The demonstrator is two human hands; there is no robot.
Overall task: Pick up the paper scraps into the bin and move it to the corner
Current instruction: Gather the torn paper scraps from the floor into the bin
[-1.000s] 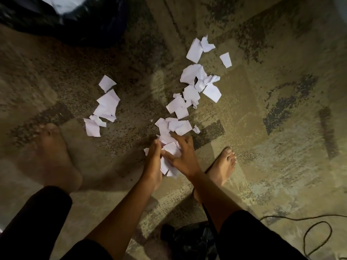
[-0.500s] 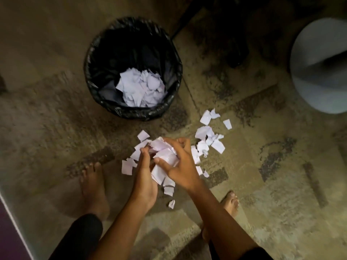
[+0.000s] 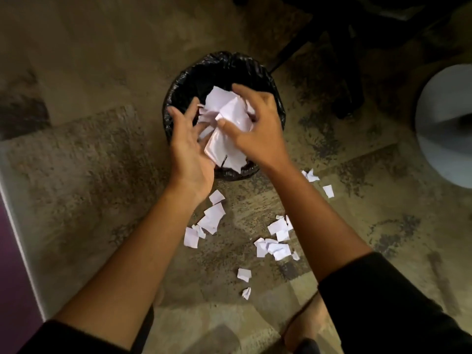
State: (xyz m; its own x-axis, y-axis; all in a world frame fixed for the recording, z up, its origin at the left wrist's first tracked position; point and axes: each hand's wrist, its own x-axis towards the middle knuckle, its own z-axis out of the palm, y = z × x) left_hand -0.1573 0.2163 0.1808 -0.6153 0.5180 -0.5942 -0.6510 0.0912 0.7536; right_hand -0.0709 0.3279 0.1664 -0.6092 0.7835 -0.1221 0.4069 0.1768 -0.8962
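Observation:
A round bin lined with a black bag [image 3: 224,60] stands on the patterned carpet. Both my hands are over its opening with a bunch of white paper scraps [image 3: 229,116] between them. My right hand [image 3: 258,129] curls over the bunch, thumb pressed on it. My left hand [image 3: 189,149] is beside the bunch with its fingers spread apart. More scraps lie on the carpet in front of the bin: one cluster [image 3: 212,218] under my left wrist, another [image 3: 275,241] beside my right forearm, and a few loose pieces [image 3: 328,190] to the right.
A white rounded object [image 3: 447,123] sits at the right edge. Dark furniture legs [image 3: 344,72] stand behind the bin at the upper right. A pale strip [image 3: 15,226] and a purple surface [image 3: 7,277] border the carpet at the left. My bare foot [image 3: 309,325] is near the bottom.
I gathered scraps from the carpet with both hands, lifted the bunch and carried it forward over the bin. My left fingers have spread apart.

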